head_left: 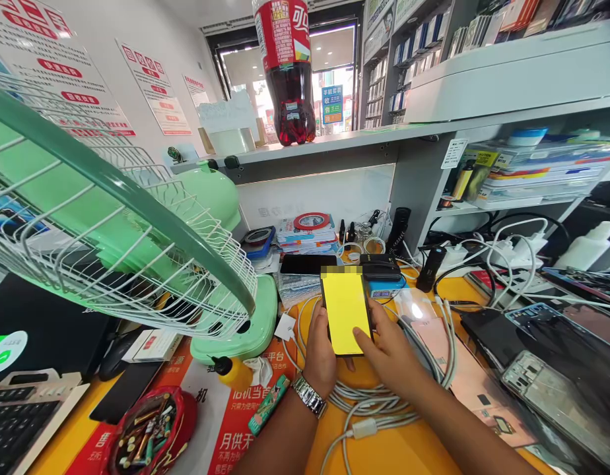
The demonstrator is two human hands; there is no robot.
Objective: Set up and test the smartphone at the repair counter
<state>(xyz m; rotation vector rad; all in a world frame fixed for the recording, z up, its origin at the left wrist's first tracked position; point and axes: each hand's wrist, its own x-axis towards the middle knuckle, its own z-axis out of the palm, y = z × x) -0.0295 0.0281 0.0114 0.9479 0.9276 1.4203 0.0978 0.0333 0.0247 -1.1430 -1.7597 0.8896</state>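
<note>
A smartphone (342,310) with a bright yellow screen is held upright over the desk, between my two hands. My left hand (319,346) wraps round its left edge, a metal-band watch (309,396) on the wrist. Along the right edge, my right hand (384,343) grips the phone, its thumb lying on the lower part of the screen. Beneath the hands, a coil of grey-white cable (369,402) lies on the yellow desk mat. Behind the phone sit a black case (379,266) and another dark phone (307,264).
A green fan (236,330) with a wire cage stands close on the left. A red ashtray (186,422) full of butts is at the front left. Loose phone parts (547,389) cover the right side. A cola bottle (290,86) stands on the ledge ahead.
</note>
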